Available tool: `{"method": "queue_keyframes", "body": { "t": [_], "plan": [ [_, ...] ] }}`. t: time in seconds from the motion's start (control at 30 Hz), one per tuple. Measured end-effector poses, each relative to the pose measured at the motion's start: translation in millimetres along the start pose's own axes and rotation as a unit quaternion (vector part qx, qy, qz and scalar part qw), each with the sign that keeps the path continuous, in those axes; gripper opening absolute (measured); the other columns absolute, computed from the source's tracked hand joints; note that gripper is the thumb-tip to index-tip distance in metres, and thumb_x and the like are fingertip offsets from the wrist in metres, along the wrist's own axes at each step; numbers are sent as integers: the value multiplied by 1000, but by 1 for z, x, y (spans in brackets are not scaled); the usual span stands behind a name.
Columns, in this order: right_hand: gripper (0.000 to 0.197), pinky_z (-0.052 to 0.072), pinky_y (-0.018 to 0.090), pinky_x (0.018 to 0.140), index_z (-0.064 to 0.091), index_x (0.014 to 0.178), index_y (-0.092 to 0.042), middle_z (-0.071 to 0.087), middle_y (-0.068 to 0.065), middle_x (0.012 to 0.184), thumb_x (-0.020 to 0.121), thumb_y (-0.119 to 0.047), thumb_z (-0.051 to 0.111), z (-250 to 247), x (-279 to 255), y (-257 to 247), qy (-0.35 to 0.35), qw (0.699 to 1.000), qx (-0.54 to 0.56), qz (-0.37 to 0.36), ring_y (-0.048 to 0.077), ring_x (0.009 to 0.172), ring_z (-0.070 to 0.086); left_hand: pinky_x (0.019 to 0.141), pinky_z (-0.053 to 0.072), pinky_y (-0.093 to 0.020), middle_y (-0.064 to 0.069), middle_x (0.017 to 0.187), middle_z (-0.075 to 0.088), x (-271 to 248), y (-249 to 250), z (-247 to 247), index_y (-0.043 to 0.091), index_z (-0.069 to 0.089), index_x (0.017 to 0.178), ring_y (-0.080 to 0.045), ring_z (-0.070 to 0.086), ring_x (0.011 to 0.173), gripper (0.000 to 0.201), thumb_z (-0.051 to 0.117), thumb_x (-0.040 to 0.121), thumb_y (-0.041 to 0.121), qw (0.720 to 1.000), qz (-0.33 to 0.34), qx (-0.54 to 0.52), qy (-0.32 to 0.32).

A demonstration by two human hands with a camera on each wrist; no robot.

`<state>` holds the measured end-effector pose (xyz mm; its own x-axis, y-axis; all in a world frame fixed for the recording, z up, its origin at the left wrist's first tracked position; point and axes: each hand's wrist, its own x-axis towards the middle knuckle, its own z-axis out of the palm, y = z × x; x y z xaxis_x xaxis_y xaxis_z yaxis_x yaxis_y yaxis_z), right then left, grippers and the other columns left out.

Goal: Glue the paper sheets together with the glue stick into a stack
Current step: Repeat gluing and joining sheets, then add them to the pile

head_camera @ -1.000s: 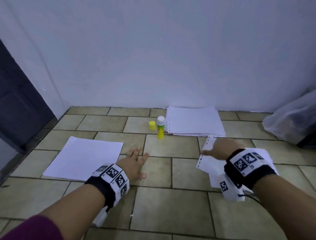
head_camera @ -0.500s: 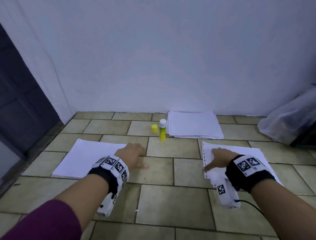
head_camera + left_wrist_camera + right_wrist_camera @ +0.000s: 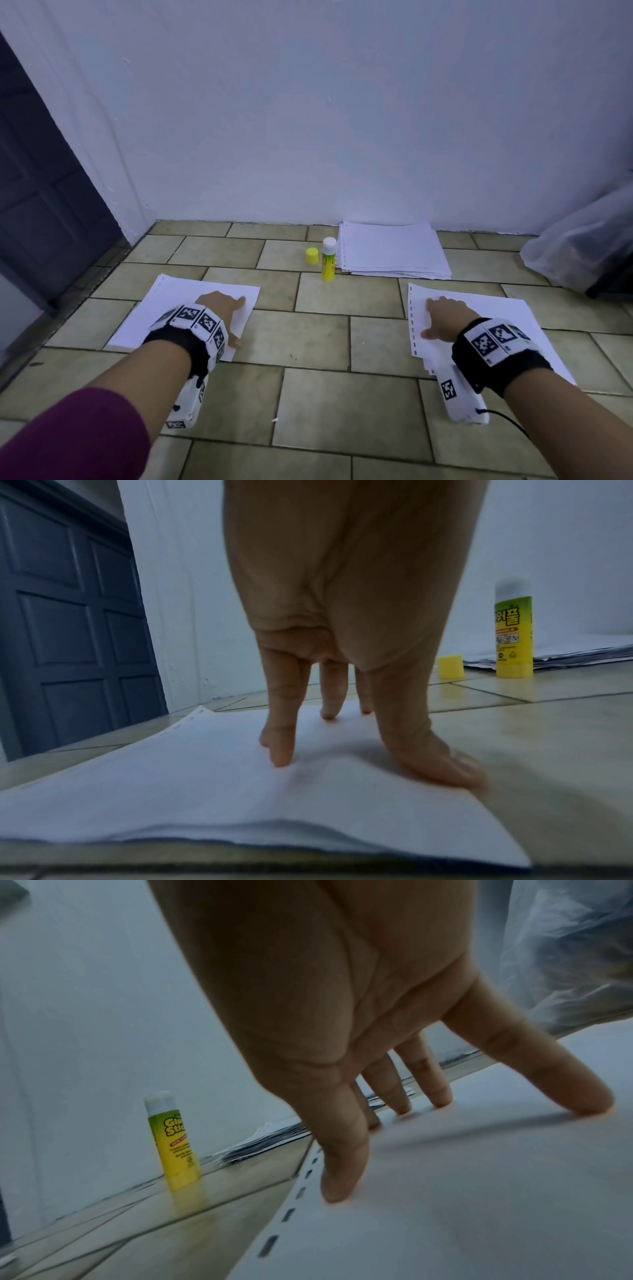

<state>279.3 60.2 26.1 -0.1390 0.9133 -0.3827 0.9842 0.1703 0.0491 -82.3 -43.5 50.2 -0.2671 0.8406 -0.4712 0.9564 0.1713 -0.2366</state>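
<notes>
Since one second before, our left hand (image 3: pixel 219 308) moved from the tiled floor (image 3: pixel 342 404) onto the left white paper sheet (image 3: pixel 191 291), fingers straight, pressing. Our right hand (image 3: pixel 445 317) flattened the right perforated sheet (image 3: pixel 496 308), fingers spread. Between them, farther, the yellow glue stick (image 3: pixel 328 260) stood uncapped.

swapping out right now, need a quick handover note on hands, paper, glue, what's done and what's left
Left hand: open, fingertips pressing the left paper.
Right hand: open, fingers spread on the right sheet, near its punched edge.
Glue stick stands uncapped on the tiles, yellow cap beside it, loose paper pile by the wall.
Done: a sheet laid flat on each side.
Left: pick up the glue stick, apply glue, join the sheets, repeat through the pile.
</notes>
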Motion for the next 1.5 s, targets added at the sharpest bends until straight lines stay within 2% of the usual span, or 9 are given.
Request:
{"method": "queue_keyframes", "body": {
  "t": [0.1, 0.23, 0.57, 0.73, 0.93, 1.03, 1.17, 1.3, 1.5],
  "plan": [
    [58, 44, 34, 99, 44, 131, -11, 52, 7, 131, 87, -43, 63, -1, -1, 2, 13, 1000, 17, -2, 26, 121, 48, 97, 36, -24, -4, 146, 44, 1, -4, -2, 30, 42, 133, -18, 50, 121, 45, 58, 93, 42, 1000, 17, 7, -2],
    [68, 47, 33, 93, 40, 130, -10, 55, 6, 125, 80, -42, 73, -5, -4, 6, 33, 998, 59, 15, 23, 115, 52, 103, 32, -23, 0, 144, 44, 0, -10, -8, 20, 24, 150, -17, 43, 131, 77, 62, 88, 46, 999, 32, -10, 4],
    [66, 44, 35, 97, 47, 126, -14, 51, 6, 125, 76, -46, 75, -11, -2, 10, 26, 997, 76, 10, 24, 117, 49, 80, 44, -25, -4, 111, 60, -6, -4, -36, 13, 59, 113, -18, 55, 95, 26, 54, 95, 31, 1000, 11, 13, 6],
    [61, 45, 31, 94, 50, 124, -12, 50, 9, 124, 77, -42, 75, -15, 1, 6, 23, 998, 52, 16, 25, 115, 49, 92, 44, -30, -11, 134, 54, -31, 75, -65, 9, 39, 142, -26, 54, 120, 44, 44, 99, 11, 996, 67, 10, 61],
    [56, 47, 30, 93, 54, 117, -13, 55, 5, 121, 73, -36, 80, -20, 7, 6, -15, 1000, 3, -10, 20, 108, 56, 62, 38, -26, -2, 71, 43, -47, 152, -48, 5, 53, 89, -18, 48, 70, 56, 52, 88, 61, 985, 154, -71, -21],
    [52, 48, 32, 93, 59, 115, -13, 59, 5, 119, 72, -33, 81, -27, 10, 3, -33, 999, -38, -9, 22, 110, 56, 80, 43, -31, -11, 103, 58, -35, 150, -37, 0, 58, 108, -26, 55, 99, 49, 46, 98, 46, 981, 173, -76, -35],
    [37, 46, 30, 87, 64, 104, -11, 62, 7, 114, 76, -33, 75, -45, 17, -19, 41, 997, 42, -52, 22, 107, 55, 104, 39, -51, -6, 155, 20, -18, 131, -17, 26, 20, 152, -42, 15, 139, 63, 50, 97, 17, 979, 203, -28, -19],
    [46, 36, 21, 81, 58, 117, -15, 59, 5, 117, 79, -34, 76, -64, 27, -72, 74, 949, 278, -126, 17, 104, 54, 106, 27, -66, 8, 160, -15, 6, 120, 4, 43, -6, 150, -53, 1, 141, 74, 45, 99, 32, 971, 234, 6, -55],
    [54, 33, 20, 82, 53, 129, -16, 58, 5, 125, 80, -29, 75, -62, 45, -131, 89, 922, 340, -161, 20, 116, 52, 107, 31, -62, 12, 159, -15, 8, 119, 3, 38, -2, 152, -54, -5, 140, 69, 43, 100, 37, 971, 230, 12, -62]
  ]
}}
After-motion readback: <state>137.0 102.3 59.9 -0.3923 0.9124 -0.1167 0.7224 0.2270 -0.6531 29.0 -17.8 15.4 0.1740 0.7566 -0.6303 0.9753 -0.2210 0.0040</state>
